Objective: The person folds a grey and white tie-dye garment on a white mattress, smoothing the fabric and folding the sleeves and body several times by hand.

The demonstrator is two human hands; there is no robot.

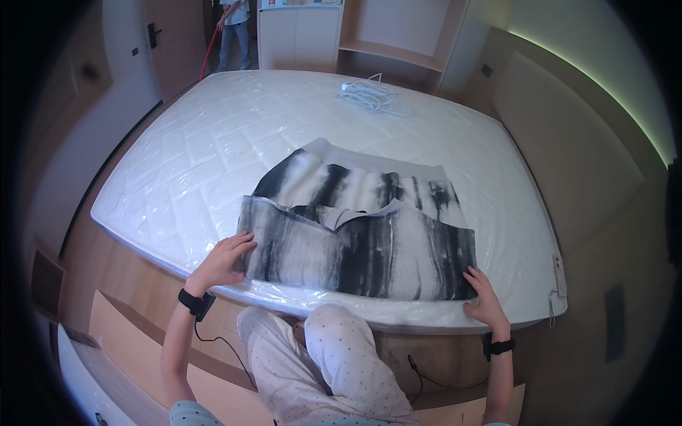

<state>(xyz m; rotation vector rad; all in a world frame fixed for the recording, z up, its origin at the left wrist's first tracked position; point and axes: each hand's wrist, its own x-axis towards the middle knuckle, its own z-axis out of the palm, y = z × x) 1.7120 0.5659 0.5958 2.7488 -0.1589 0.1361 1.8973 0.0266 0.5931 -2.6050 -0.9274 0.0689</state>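
A black-and-white streaked cloth [367, 250] with a plain grey reverse lies folded over itself on a mattress [176, 175] wrapped in clear plastic. Its front layer is spread nearly flat near the mattress's front edge, and the layer behind ends in a grey strip. My left hand [226, 255] rests at the left side of the cloth, fingertips on its edge and thumb apart below. At the opposite side, my right hand [485, 301] touches the lower right corner, with thumb and fingers spread.
A coiled white cable [373, 97] lies on the far part of the mattress. A phone-like object [558, 276] with a strap sits at the right edge. Beyond the bed, a person [234, 32] holds a red pole [209, 53] near a door [173, 48]. Cabinets [298, 40] stand behind.
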